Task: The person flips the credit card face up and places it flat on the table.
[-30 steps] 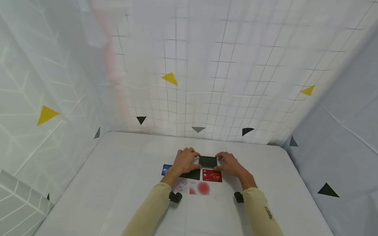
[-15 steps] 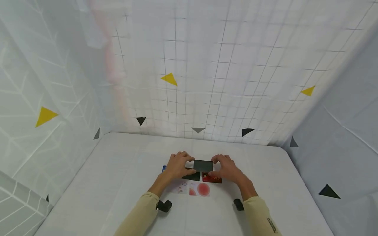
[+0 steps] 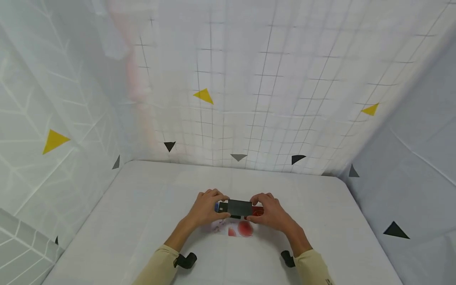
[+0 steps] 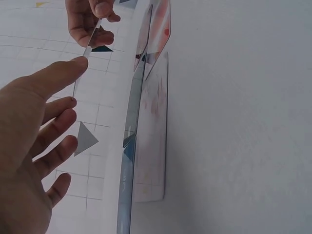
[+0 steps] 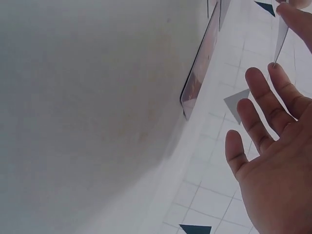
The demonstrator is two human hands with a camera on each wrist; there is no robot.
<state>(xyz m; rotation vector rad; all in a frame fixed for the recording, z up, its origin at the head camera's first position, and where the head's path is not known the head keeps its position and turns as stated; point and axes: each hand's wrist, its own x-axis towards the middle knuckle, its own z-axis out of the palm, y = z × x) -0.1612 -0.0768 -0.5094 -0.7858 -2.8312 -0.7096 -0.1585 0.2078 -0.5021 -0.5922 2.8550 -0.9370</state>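
Above the table, in the head view, a plain dark card is held between both hands. My left hand pinches its left end between thumb and index finger, while my right hand pinches the right end the same way. Seen from the left wrist, the card is nearly edge-on, a thin strip. The other fingers are loosely spread in both wrist views. Under and behind the held card lie a black card with a chip and a red card, both partly hidden.
Nearer the person lie a white card with a red circle and a pale floral card. A sliver of a blue card shows beside the left fingers. The white table meets a grid-marked white curtain at the back.
Both hands have brought the dark card toward the person and slightly left. It now covers parts of the black and red cards.
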